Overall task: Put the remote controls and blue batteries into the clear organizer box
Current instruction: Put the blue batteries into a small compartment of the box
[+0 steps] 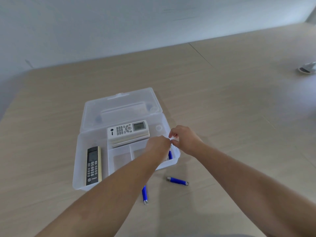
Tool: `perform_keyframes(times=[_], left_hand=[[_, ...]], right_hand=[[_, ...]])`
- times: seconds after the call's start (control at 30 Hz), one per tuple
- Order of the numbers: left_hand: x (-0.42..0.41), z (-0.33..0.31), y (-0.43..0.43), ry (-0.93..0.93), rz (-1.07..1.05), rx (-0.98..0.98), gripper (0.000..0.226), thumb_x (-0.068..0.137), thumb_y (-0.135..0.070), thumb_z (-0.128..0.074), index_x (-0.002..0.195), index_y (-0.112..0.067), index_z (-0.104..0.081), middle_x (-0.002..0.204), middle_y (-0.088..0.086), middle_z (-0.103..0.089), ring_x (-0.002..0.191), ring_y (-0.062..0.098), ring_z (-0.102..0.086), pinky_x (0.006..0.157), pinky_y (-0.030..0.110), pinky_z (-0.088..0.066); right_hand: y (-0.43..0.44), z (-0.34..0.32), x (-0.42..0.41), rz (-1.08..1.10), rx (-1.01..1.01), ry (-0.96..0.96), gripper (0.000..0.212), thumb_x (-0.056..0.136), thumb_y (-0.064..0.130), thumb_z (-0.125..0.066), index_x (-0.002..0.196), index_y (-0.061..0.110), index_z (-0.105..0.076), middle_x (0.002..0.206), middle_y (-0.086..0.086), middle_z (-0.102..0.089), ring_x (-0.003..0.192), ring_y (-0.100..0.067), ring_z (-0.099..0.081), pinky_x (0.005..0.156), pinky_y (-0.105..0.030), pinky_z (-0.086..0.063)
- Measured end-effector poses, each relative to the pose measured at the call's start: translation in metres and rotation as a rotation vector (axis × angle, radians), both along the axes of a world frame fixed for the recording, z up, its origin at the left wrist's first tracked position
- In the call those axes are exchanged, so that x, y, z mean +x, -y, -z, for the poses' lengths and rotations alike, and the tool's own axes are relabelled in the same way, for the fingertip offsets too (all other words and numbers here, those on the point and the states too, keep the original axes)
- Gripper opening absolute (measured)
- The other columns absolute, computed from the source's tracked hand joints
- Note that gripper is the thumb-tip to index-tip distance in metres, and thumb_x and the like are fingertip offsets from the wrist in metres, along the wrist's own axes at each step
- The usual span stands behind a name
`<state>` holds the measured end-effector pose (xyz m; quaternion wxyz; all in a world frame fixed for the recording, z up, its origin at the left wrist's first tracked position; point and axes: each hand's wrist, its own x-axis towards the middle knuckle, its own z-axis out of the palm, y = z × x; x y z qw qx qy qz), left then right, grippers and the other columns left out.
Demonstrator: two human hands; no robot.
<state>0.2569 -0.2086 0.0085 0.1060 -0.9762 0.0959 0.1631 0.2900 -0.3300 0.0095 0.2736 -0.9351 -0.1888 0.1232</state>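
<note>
Nearest, below both hands, two blue batteries lie on the table [239, 134]: one battery [177, 181] under the right wrist, a second battery [144, 194] partly hidden by the left forearm. Both are outside the box [80, 177].

The left hand [158, 146] and right hand [183, 139] meet over the right end of the box. Their fingertips pinch together at the metal top of a third battery [170, 154], which hangs upright into the right compartment. Which hand really carries it, I cannot tell; both are closed around that point.

To the left of the hands, the black remote [93, 165] lies in the long left section. Just beyond the left hand, the white remote [128, 130] rests in the back section. Behind it the lid [119, 106] stands open.

So the remotes seem done, and the step in hand is lowering the first battery. I think the next move is to release it, then reach back toward the body for the two on the table.
</note>
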Motion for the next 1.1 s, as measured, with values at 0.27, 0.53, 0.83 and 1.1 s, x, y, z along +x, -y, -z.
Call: perform_keyframes(times=[0.27,0.53,0.83,1.1], left_hand=[[0.005,0.013,-0.005,-0.029,-0.119,-0.024,0.007,0.092,-0.024,-0.048,0.087,-0.022,-0.051,0.062,-0.005,-0.035,0.084,0.018,-0.052,0.08,0.03,-0.029],[0.005,0.02,-0.005,-0.123,-0.245,-0.148,0.019,0.09,-0.019,-0.046,0.071,-0.019,-0.042,0.064,-0.006,-0.036,0.081,0.017,-0.045,0.081,0.033,-0.025],[0.002,0.008,-0.005,-0.081,-0.259,-0.136,0.03,0.088,-0.013,-0.044,0.061,-0.021,-0.036,0.061,-0.006,-0.038,0.071,0.015,-0.043,0.087,0.038,-0.029],[-0.032,-0.029,-0.029,0.174,-0.301,-0.498,0.021,0.087,-0.021,-0.047,0.08,-0.015,-0.066,0.088,0.002,-0.068,0.09,0.023,-0.061,0.079,0.031,-0.047]], right_hand=[[0.002,0.003,0.001,0.006,0.023,0.008,0.017,0.086,0.015,-0.061,0.102,0.013,-0.067,0.105,-0.006,-0.06,0.088,-0.012,-0.051,0.089,-0.032,-0.049],[0.002,0.003,0.0,0.082,0.099,-0.064,0.012,0.085,0.013,-0.062,0.096,0.012,-0.068,0.088,0.002,-0.057,0.081,-0.014,-0.055,0.082,-0.031,-0.052],[0.003,-0.002,-0.002,0.066,0.059,-0.084,0.013,0.088,0.017,-0.06,0.099,0.015,-0.067,0.093,0.003,-0.058,0.084,-0.013,-0.057,0.079,-0.026,-0.049],[0.01,-0.019,-0.022,0.142,0.06,0.034,0.013,0.088,0.019,-0.051,0.086,0.013,-0.063,0.083,0.002,-0.06,0.073,-0.017,-0.054,0.064,-0.028,-0.045]])
